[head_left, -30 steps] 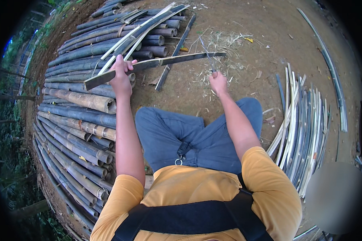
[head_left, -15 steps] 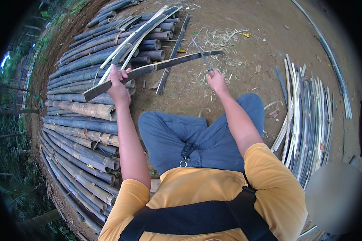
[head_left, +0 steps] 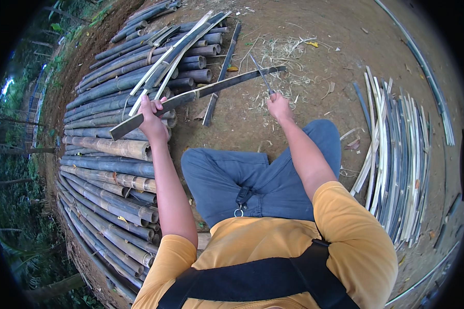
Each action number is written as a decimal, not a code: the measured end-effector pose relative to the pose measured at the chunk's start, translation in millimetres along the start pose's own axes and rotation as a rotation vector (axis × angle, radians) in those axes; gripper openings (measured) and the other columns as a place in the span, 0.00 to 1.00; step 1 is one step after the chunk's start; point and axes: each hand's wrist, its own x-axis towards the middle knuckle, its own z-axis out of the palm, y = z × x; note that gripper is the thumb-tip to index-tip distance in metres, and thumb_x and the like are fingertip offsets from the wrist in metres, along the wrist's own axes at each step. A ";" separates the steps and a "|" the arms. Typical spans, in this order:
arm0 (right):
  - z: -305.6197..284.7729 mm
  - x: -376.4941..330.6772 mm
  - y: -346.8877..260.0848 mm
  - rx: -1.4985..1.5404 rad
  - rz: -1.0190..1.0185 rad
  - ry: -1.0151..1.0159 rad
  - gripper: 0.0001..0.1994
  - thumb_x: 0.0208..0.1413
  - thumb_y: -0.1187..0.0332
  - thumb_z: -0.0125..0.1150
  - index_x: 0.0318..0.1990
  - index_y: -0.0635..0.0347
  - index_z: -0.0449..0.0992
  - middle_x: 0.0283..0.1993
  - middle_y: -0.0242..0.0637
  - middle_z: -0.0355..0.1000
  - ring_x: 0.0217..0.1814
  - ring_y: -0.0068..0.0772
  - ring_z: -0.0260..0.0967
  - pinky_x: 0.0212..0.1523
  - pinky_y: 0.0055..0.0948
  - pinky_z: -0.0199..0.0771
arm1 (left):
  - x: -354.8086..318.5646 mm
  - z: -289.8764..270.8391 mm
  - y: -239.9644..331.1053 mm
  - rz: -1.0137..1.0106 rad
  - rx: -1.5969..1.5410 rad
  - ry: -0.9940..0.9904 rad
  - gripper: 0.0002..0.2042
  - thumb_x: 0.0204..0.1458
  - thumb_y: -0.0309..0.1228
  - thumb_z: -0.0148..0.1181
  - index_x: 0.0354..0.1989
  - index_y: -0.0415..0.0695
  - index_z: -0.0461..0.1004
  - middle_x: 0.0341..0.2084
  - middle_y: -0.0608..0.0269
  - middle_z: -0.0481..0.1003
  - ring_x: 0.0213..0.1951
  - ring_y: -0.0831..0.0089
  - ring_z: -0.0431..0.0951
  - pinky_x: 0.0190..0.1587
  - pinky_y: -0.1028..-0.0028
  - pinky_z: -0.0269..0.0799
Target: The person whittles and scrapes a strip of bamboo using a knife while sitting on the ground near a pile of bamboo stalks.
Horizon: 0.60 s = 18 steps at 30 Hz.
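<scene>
My left hand (head_left: pixel 153 119) is closed around a long dark bamboo strip (head_left: pixel 219 87) near its wide end. The strip slants away to the right, its far end over the ground in front of me. In my right hand (head_left: pixel 280 107) is a knife (head_left: pixel 263 75), gripped by its handle. Its thin blade points forward and slightly left and crosses the strip near the far end; whether the edge touches it I cannot tell. Pale shavings (head_left: pixel 288 56) lie scattered on the dirt beyond the knife.
A large stack of bamboo poles (head_left: pixel 113 149) fills the left side, with split strips (head_left: pixel 183 46) lying on top. Another dark strip (head_left: pixel 222 72) lies on the ground ahead. To the right is a bundle of thin split strips (head_left: pixel 397 159), and long strips (head_left: pixel 423 62) lie farther right.
The knife and the strip hold nearly the same pose. My right hand has shifted very slightly forward, and the whole view has tilted a little.
</scene>
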 end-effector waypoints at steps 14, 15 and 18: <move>2.3 12.2 31.7 0.037 0.353 0.127 0.16 0.54 0.59 0.58 0.46 0.54 0.81 0.49 0.52 0.76 0.53 0.53 0.74 0.53 0.44 0.74 | -3.8 0.1 1.7 0.024 0.024 -0.061 0.19 0.65 0.38 0.50 0.20 0.44 0.60 0.18 0.66 0.62 0.24 0.76 0.64 0.48 0.60 0.75; 1.9 11.4 26.5 0.057 0.340 0.125 0.16 0.54 0.59 0.58 0.46 0.54 0.80 0.48 0.52 0.76 0.52 0.54 0.74 0.53 0.45 0.74 | -4.4 1.0 1.8 0.022 0.028 -0.050 0.19 0.66 0.37 0.50 0.20 0.44 0.61 0.18 0.66 0.62 0.24 0.76 0.64 0.48 0.60 0.76; -1.1 12.5 8.7 0.089 0.252 0.081 0.17 0.54 0.58 0.57 0.46 0.58 0.78 0.46 0.54 0.77 0.51 0.55 0.74 0.53 0.46 0.73 | -4.3 1.2 1.8 0.030 0.013 -0.057 0.19 0.66 0.37 0.49 0.21 0.44 0.61 0.18 0.66 0.62 0.24 0.76 0.64 0.48 0.60 0.76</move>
